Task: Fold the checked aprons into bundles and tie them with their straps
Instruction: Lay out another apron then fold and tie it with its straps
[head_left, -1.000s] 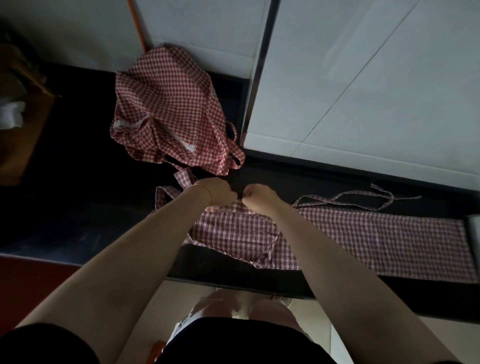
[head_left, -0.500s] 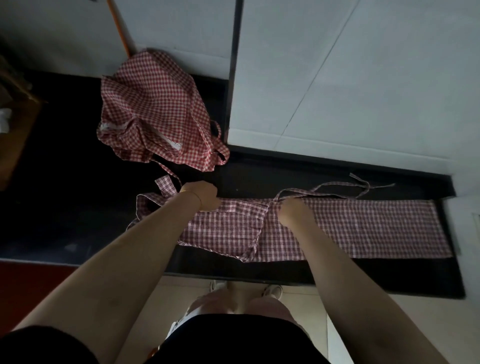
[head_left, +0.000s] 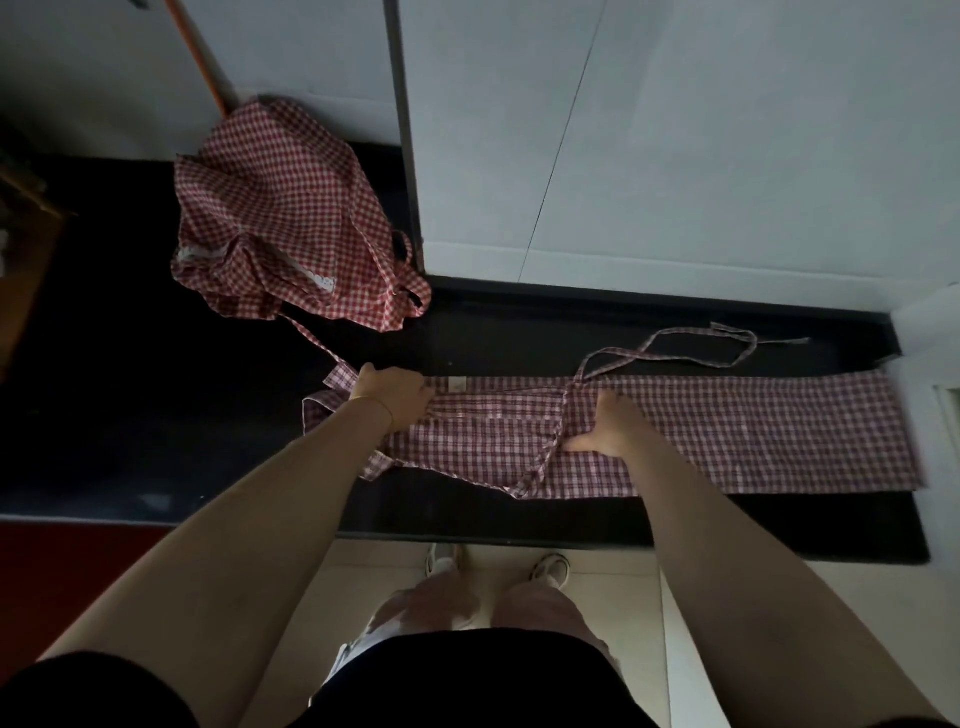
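A red-checked apron (head_left: 727, 441) lies folded into a long strip along the black counter (head_left: 519, 332). My left hand (head_left: 396, 397) grips its left end, fingers curled into the cloth. Near the strip's middle, my right hand (head_left: 605, 428) grips the cloth where a strap crosses it, thumb pointing left. The apron's thin strap (head_left: 675, 356) loops loose on the counter behind the strip. A second checked apron (head_left: 291, 218) sits crumpled at the back left, apart from both hands.
White wall panels (head_left: 675, 156) rise right behind the counter. An orange stick (head_left: 200, 57) leans at the back left. The counter's front edge (head_left: 493, 538) runs just above my shoes. A red surface (head_left: 62, 571) lies low on the left.
My hands were together at the apron's left part; they have moved apart, the right one sliding right along the strip and drawing the cloth out flat. The left hand stayed near the left end.
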